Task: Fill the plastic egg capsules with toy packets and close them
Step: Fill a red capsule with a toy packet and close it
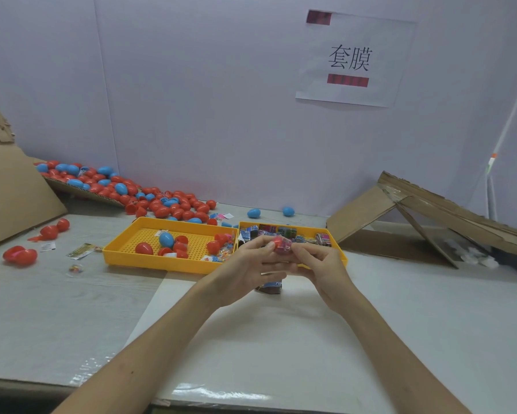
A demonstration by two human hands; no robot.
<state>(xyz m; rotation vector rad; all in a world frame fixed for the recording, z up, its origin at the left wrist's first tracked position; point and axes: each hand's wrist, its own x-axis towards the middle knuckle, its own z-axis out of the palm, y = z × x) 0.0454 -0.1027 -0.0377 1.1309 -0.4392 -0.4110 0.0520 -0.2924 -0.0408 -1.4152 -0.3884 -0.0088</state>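
Gripping red egg capsule [279,245], left hand [249,264] and right hand [321,264] curled round; capsule blurred, part-hidden.

Pale wall [191,100] with paper sign [352,58] behind white table [281,339].

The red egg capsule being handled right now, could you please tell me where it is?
In the head view the red egg capsule is just right of centre, pinched between the left hand and right hand, in front of the right-hand yellow tray.
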